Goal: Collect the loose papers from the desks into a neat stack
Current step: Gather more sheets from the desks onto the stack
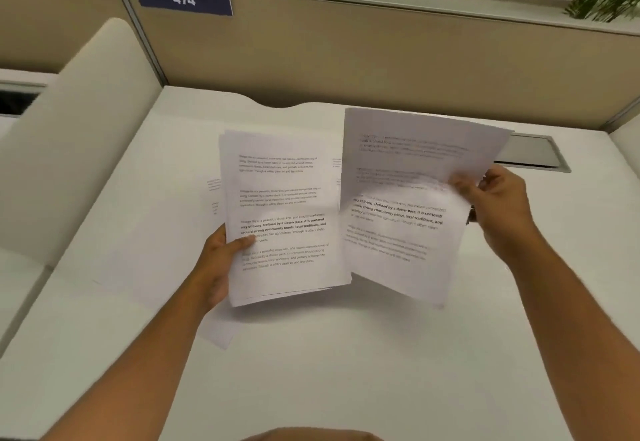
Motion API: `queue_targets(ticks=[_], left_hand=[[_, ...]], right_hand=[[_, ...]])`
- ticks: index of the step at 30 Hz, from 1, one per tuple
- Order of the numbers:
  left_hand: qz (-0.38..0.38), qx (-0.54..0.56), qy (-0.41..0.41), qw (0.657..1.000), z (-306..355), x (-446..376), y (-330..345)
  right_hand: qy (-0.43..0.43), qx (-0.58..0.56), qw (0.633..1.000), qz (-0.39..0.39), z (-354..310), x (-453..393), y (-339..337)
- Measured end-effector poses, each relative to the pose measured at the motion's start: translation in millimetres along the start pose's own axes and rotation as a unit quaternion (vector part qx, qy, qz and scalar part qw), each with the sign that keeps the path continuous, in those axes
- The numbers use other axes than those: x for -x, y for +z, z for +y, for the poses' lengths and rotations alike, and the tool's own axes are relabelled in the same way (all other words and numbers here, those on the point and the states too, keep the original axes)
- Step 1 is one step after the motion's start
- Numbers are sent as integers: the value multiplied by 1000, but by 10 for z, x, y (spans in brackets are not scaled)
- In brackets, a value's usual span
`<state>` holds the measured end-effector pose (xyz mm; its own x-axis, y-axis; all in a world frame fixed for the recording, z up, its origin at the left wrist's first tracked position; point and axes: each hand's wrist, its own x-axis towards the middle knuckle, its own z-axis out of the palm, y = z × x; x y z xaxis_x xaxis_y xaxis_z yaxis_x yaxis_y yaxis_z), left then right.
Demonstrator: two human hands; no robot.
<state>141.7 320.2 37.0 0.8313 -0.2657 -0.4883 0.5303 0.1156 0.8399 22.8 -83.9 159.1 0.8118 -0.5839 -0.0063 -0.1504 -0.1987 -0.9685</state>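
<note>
Head view shows both hands raised over the white worktop (346, 354). Left hand (221, 260) grips a stack of printed papers (284, 219) by its left edge, thumb on top. Right hand (498, 205) pinches a single printed sheet (401, 198), bent and blurred, beside the stack. More sheets (216, 326) lie flat beneath.
</note>
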Motion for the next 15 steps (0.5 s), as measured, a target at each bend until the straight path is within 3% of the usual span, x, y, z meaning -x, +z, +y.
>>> queue_targets(ticks=[4,8,13,15], left_hand=[[26,8,9,1000,9,86,-16],[54,10,11,998,29,158,-131],[51,5,16,999,13,245,-158],[36,0,15,999,6,279,-121]], right_hand=[[-57,-4,998,-19,-295,-165,-37],[-59,-36,997,-18,-568,-358,-184],[24,-52,987,-147,-785,-350,226],[21,-30,984,-176,-731,-296,557]])
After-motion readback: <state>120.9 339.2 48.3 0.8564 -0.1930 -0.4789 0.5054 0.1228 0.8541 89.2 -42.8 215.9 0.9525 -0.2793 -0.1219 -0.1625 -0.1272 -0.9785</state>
